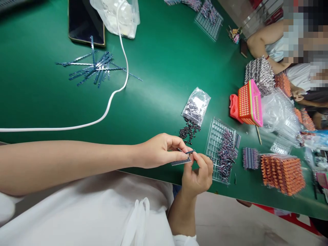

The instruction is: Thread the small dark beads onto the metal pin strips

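My left hand [161,150] is closed around a small flat grey piece with a fine grid pattern [181,161], held just over the table's near edge. Close by, my right hand [198,172] pinches a thin dark blue strip [190,151], which lies against the fingertips of my left hand. Just beyond the hands, small black beads [189,132] spill from a clear plastic bag [196,106]. To the right lies a clear compartment tray [213,140] with many thin dark pinkish-blue pieces [227,153] heaped on it.
Blue twisted strips [96,68] lie in a pile near a phone [85,22] and a white cable [110,100]. An orange and pink basket [249,102] and stacked orange pieces [283,174] stand at right. Another person [269,42] sits across the green table [159,85].
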`<state>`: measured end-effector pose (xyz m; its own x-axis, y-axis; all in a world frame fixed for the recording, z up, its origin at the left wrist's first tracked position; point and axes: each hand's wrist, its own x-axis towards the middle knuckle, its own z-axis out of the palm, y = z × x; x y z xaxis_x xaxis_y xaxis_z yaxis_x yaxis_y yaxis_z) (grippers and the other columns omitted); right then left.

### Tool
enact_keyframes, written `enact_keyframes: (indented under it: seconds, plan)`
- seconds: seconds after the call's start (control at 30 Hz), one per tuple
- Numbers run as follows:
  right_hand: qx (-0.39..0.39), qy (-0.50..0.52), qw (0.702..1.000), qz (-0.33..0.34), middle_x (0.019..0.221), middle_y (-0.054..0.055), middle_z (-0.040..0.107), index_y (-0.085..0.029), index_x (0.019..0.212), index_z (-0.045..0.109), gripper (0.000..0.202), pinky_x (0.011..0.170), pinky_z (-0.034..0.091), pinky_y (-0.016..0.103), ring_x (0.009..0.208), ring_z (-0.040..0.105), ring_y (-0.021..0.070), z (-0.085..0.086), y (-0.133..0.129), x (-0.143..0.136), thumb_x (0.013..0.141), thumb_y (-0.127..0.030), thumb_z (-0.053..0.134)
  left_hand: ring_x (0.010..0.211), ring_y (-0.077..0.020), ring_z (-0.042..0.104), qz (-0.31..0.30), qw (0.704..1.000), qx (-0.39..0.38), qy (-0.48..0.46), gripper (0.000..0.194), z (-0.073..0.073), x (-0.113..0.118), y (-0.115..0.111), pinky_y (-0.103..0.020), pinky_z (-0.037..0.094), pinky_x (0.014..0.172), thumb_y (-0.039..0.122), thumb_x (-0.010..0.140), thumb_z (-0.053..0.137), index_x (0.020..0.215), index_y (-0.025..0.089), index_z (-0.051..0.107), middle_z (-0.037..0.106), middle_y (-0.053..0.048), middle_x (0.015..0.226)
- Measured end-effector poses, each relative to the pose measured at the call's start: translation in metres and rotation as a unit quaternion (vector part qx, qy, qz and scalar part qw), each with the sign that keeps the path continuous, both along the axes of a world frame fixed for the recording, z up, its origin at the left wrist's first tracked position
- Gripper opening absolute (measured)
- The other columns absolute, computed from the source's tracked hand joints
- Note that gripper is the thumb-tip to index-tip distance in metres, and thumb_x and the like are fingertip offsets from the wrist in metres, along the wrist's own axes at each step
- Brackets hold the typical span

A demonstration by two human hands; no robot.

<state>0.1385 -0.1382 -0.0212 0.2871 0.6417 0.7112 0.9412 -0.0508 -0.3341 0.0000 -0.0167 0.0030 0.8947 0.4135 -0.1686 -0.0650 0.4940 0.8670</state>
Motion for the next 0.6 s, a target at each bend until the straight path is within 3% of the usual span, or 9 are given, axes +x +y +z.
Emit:
enact_keyframes:
  seconds: [0.17, 0.6]
  plan:
    - [-0.002, 0.007, 1.000, -0.013, 0.086, 0.002, 0.066, -0.024, 0.101, 0.063, 0.021, 0.071, 0.056, 0.031, 0.078, 0.066, 0.0154, -0.0032, -0.0004, -0.0010, 0.085, -0.012, 0.068, 0.122, -0.0219, 0.063, -0.014, 0.997, 0.081, 0.008, 0.013, 0.0040, -0.0029, -0.0002, -0.037, 0.047, 0.106, 0.030, 0.087, 0.068, 0.089, 0.017, 0.066, 0.074, -0.009, 0.117]
    - [0.007, 0.028, 0.999, -0.025, 0.086, 0.002, 0.066, -0.024, 0.100, 0.063, 0.019, 0.066, 0.054, 0.029, 0.076, 0.064, 0.0147, -0.0064, -0.0019, -0.0028, 0.084, -0.014, 0.070, 0.122, -0.0222, 0.064, -0.013, 0.987, 0.158, 0.000, 0.012, 0.0070, -0.0040, 0.0001, -0.037, 0.049, 0.104, 0.030, 0.090, 0.064, 0.088, 0.018, 0.066, 0.075, -0.009, 0.114]
